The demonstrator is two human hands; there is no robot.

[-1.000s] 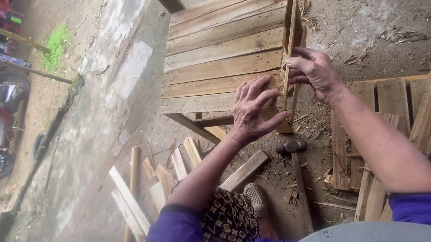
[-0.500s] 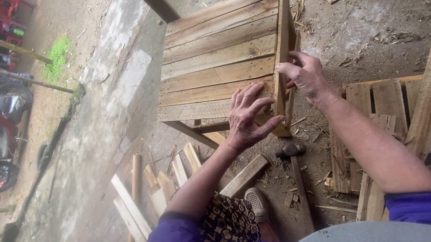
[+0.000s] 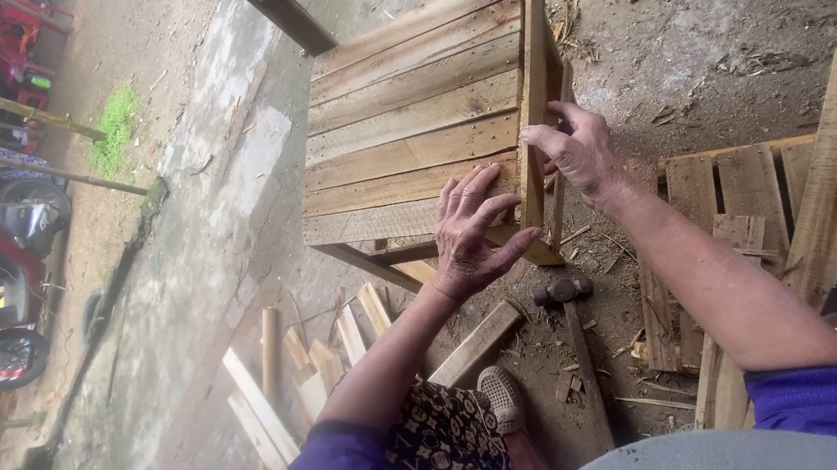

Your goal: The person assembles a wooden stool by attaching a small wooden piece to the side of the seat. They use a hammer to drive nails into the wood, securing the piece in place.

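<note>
Nearest, a hammer [image 3: 565, 292] lies on the dirt just below the slatted crate [image 3: 413, 148]. The left hand [image 3: 472, 234] presses flat, fingers spread, steadying its slats. Beyond, the right hand [image 3: 578, 153] pinches the upright corner batten [image 3: 530, 93], aligning it.

Soft, even daylight fills the scene, brightest on the concrete strip [image 3: 214, 209] at left. Shadows are faint and diffuse under the pallet [image 3: 411, 119]. Focus is sharp centrally; edges stretch slightly from wide-angle distortion.
</note>
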